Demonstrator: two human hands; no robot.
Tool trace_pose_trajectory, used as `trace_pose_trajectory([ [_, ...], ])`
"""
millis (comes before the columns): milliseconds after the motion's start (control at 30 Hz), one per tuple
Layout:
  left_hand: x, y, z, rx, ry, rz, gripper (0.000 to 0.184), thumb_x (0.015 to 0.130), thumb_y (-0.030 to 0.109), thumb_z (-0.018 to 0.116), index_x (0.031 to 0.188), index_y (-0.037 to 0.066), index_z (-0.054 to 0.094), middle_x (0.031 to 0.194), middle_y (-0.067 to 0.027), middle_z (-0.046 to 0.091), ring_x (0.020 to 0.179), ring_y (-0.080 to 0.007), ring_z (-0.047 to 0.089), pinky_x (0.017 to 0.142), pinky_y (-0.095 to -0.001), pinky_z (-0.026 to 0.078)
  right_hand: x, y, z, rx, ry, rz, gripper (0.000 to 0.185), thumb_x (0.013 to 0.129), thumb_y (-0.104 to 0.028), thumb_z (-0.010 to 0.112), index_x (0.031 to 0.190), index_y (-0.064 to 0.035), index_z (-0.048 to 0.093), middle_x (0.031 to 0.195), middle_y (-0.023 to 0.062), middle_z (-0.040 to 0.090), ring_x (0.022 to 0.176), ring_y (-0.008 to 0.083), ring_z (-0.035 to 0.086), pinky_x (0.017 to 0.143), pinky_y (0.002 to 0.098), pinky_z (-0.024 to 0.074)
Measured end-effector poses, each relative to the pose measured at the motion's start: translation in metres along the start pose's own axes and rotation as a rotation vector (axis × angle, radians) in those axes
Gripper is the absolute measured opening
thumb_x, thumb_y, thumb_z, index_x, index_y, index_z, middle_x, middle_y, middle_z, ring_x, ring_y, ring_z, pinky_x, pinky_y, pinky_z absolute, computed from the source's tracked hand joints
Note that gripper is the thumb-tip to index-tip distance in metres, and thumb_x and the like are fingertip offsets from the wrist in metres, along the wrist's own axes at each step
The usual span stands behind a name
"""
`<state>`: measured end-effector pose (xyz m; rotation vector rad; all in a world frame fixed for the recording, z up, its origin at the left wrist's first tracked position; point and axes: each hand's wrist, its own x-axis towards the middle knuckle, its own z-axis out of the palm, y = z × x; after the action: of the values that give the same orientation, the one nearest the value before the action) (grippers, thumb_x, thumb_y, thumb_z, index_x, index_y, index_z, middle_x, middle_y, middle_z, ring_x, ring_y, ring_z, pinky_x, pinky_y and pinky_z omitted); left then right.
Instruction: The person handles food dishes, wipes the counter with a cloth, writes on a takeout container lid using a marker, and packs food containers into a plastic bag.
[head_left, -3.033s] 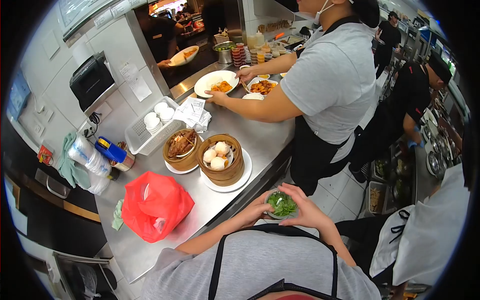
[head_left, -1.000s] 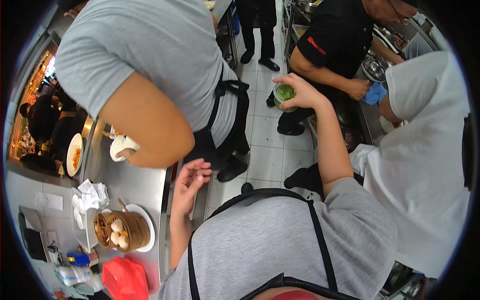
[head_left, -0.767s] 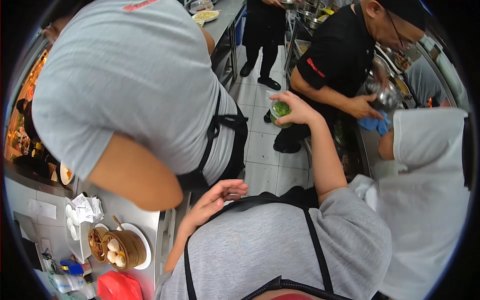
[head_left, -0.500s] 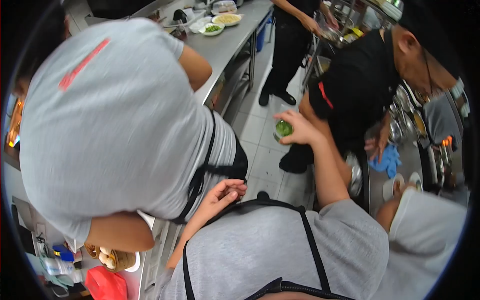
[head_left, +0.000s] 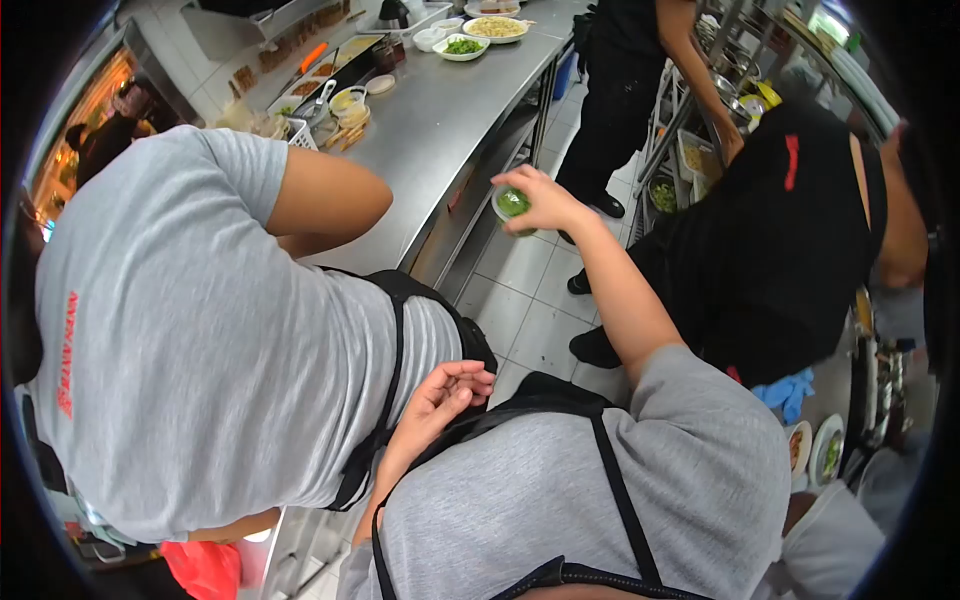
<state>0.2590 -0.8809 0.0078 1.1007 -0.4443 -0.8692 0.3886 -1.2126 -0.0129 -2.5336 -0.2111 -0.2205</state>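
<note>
My right hand (head_left: 543,203) is stretched out over the aisle, its fingers and thumb wrapped round a small clear tub of green leaves (head_left: 512,203). Held low in front of my body, my left hand (head_left: 445,395) has loosely curled fingers and nothing in it. It is close to the black apron of a co-worker in a grey shirt (head_left: 220,330), who stands at my left with their back to me.
A steel counter (head_left: 440,110) at the upper left bears a plate of noodles (head_left: 496,28), a plate of chopped greens (head_left: 461,46) and sauce tubs. Co-workers in black stand at the right and top. A red bag (head_left: 203,568) is at the lower left.
The view has swung left to right, bringing the steel counter into sight. The tub, first between both hands, is now in my right hand alone. The co-worker in black has bent over.
</note>
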Motion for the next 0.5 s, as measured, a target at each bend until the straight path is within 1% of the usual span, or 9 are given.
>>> trace_pose_trajectory([
  [67, 0.005, 0.010, -0.001, 0.047, -0.033, -0.012, 0.033, 0.091, 0.018, 0.049, 0.120, 0.003, 0.045, 0.113, -0.0099, 0.054, 0.103, -0.0172, 0.053, 0.089, -0.0298, 0.042, 0.041, 0.006, 0.001, -0.025, -0.022, -0.030, 0.073, 0.053, -0.028, 0.075, 0.120, -0.0171, 0.050, 0.116, 0.0118, 0.046, 0.108, 0.0345, 0.044, 0.092, 0.0406, 0.0401],
  [167, 0.017, 0.019, -0.001, -0.025, 0.057, 0.011, 0.034, 0.090, 0.018, 0.050, 0.120, 0.003, 0.045, 0.113, -0.0099, 0.054, 0.103, -0.0178, 0.053, 0.090, -0.0313, 0.041, 0.102, 0.020, 0.005, -0.032, -0.040, -0.059, 0.074, 0.053, -0.030, 0.076, 0.121, -0.0188, 0.049, 0.121, 0.0119, 0.045, 0.112, 0.0346, 0.043, 0.094, 0.0400, 0.0390],
  [233, 0.030, 0.019, -0.001, -0.039, 0.128, 0.038, 0.034, 0.090, 0.018, 0.051, 0.120, 0.003, 0.045, 0.112, -0.0098, 0.054, 0.103, -0.0182, 0.053, 0.091, -0.0322, 0.040, 0.143, 0.032, 0.009, -0.060, -0.052, -0.049, 0.075, 0.053, -0.031, 0.077, 0.122, -0.0199, 0.049, 0.121, 0.0110, 0.045, 0.111, 0.0345, 0.043, 0.094, 0.0403, 0.0395],
  [267, 0.038, 0.019, -0.002, -0.019, 0.193, 0.041, 0.034, 0.090, 0.018, 0.051, 0.120, 0.003, 0.045, 0.112, -0.0100, 0.055, 0.103, -0.0182, 0.053, 0.090, -0.0320, 0.041, 0.163, 0.041, 0.015, -0.077, -0.051, -0.035, 0.075, 0.054, -0.031, 0.077, 0.122, -0.0211, 0.048, 0.122, 0.0094, 0.044, 0.111, 0.0336, 0.043, 0.093, 0.0404, 0.0401],
  [300, 0.049, 0.021, -0.003, 0.008, 0.253, 0.047, 0.034, 0.090, 0.018, 0.051, 0.120, 0.003, 0.045, 0.111, -0.0101, 0.055, 0.102, -0.0183, 0.053, 0.090, -0.0319, 0.041, 0.185, 0.051, 0.020, -0.070, -0.060, -0.064, 0.075, 0.054, -0.031, 0.077, 0.122, -0.0211, 0.048, 0.122, 0.0094, 0.044, 0.111, 0.0336, 0.043, 0.093, 0.0404, 0.0401],
  [367, 0.074, 0.019, 0.001, -0.046, 0.431, 0.104, 0.033, 0.090, 0.019, 0.051, 0.119, 0.004, 0.045, 0.111, -0.0106, 0.056, 0.099, -0.0174, 0.054, 0.088, -0.0315, 0.042, 0.217, 0.075, 0.035, -0.094, -0.066, -0.021, 0.076, 0.054, -0.030, 0.078, 0.123, -0.0223, 0.047, 0.124, 0.0082, 0.042, 0.111, 0.0332, 0.043, 0.093, 0.0406, 0.0405],
  [433, 0.094, 0.016, -0.001, -0.066, 0.538, 0.132, 0.032, 0.090, 0.019, 0.051, 0.118, 0.004, 0.046, 0.110, -0.0106, 0.056, 0.098, -0.0174, 0.055, 0.086, -0.0313, 0.043, 0.243, 0.095, 0.051, -0.058, -0.098, -0.031, 0.077, 0.054, -0.030, 0.079, 0.123, -0.0219, 0.046, 0.125, 0.0078, 0.040, 0.113, 0.0333, 0.041, 0.094, 0.0410, 0.0399],
  [500, 0.113, 0.017, -0.002, -0.061, 0.588, 0.139, 0.033, 0.091, 0.020, 0.051, 0.118, 0.004, 0.046, 0.110, -0.0106, 0.056, 0.098, -0.0175, 0.055, 0.086, -0.0312, 0.044, 0.262, 0.109, 0.062, 0.037, 0.011, -0.043, 0.079, 0.054, -0.032, 0.078, 0.125, -0.0165, 0.046, 0.127, 0.0138, 0.039, 0.115, 0.0359, 0.039, 0.096, 0.0416, 0.0371],
])
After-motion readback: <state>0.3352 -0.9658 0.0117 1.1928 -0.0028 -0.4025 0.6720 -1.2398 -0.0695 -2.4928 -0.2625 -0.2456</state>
